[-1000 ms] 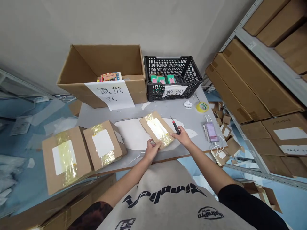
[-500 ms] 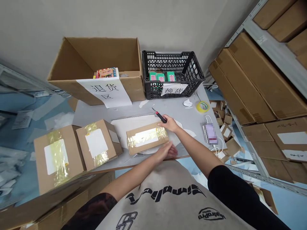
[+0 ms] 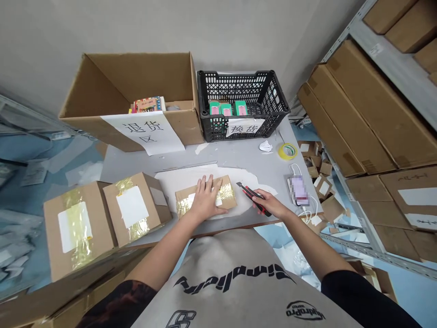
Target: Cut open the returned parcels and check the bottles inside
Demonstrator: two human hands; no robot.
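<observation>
A small taped cardboard box (image 3: 228, 187) lies on a white sheet (image 3: 246, 175) near the front of the grey table (image 3: 225, 154). My left hand (image 3: 205, 199) rests on top of it with fingers spread, covering much of its white label. To the right of the box, my right hand (image 3: 269, 203) is closed around a black and red utility knife (image 3: 253, 197). The blade points to the upper left, toward the box's right end, and is apart from it.
Two taped boxes (image 3: 131, 207) stand at left. Behind are a large open carton (image 3: 191, 127) and a black crate (image 3: 244, 132) with green boxes (image 3: 241, 108). Tape (image 3: 287, 151), crumpled paper (image 3: 265, 146) and a cabled phone (image 3: 299, 190) lie right. Shelving (image 3: 368, 246) flanks the table.
My left hand has moved from the box's front edge onto its top. My right hand has left the box and shifted right and down, still holding the utility knife.
</observation>
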